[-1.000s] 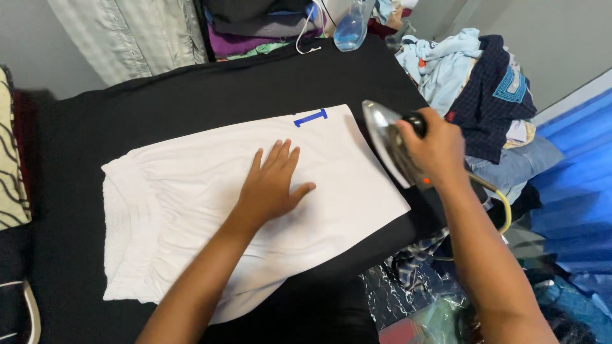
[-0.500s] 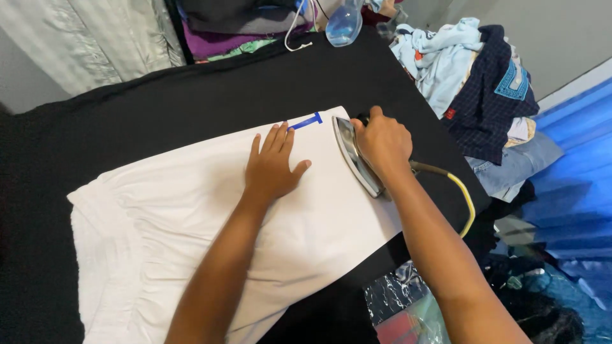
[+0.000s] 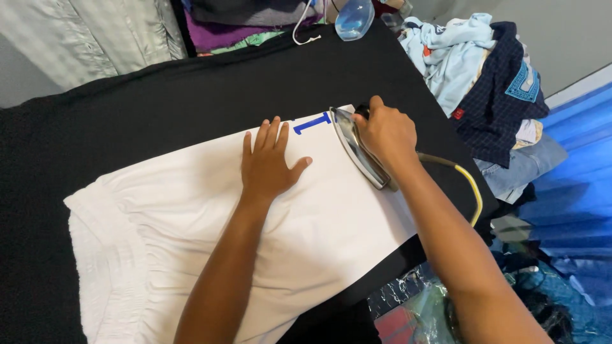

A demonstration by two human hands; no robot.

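Your right hand (image 3: 389, 137) is wrapped around the handle of the iron (image 3: 358, 150), fingers closed tight on it, with the soleplate tipped up on its edge at the far right side of the white garment (image 3: 255, 236). Your left hand (image 3: 268, 165) lies flat on the cloth, fingers spread wide and holding nothing, just pressing the fabric down beside the iron.

To iron this part well, I judge you should lay the soleplate fully flat before you push, and keep the left hand's fingers (image 3: 264, 137) clear of the hot metal, since the thumb sits near its edge. Use that flat palm to pull the cloth smooth toward you so no crease gets pressed in, especially toward the gathered waistband at the left end. Mind the blue mark (image 3: 312, 122) printed at the far edge; it lies between your two hands, just beside the iron's tip. Watch the yellow cord (image 3: 470, 188) trailing off the right of the black-covered bench (image 3: 159, 108), so it does not drag across the fabric.

The garment lies spread across the middle of the bench, under your left palm and touching the iron at its right end. A heap of clothes (image 3: 491, 83) sits well apart, to the right.
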